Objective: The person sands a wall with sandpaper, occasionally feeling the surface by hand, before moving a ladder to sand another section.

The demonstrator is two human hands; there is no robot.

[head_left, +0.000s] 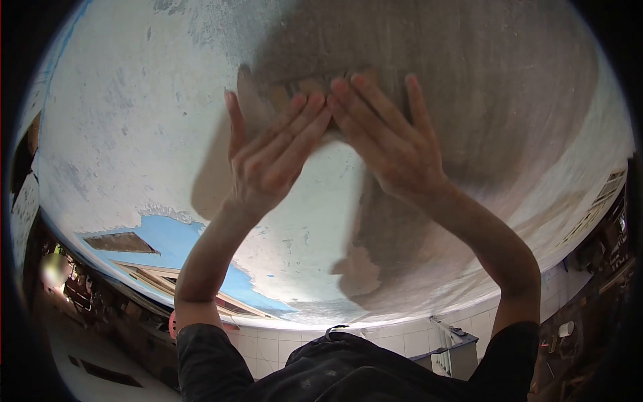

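A flat brown strip (311, 85), which looks like sandpaper or a sanding block, lies against the whitish wall (308, 184). My left hand (268, 157) presses it from the left with extended fingers, the outermost finger lifted away. From the right, my right hand (395, 137) bears on the same strip, its outer finger also spread. The fingertips of both hands nearly meet in the middle. Both thumbs are hidden, and the fingers cover much of the strip. Shadows of my hands and head fall across the wall.
Blue paint (164, 234) shows at the lower left, beside a framed opening (144, 271). White tiles (258, 345) run below the wall. A grey cabinet-like object (462, 355) stands low on the right. Dark clutter fills both lower sides.
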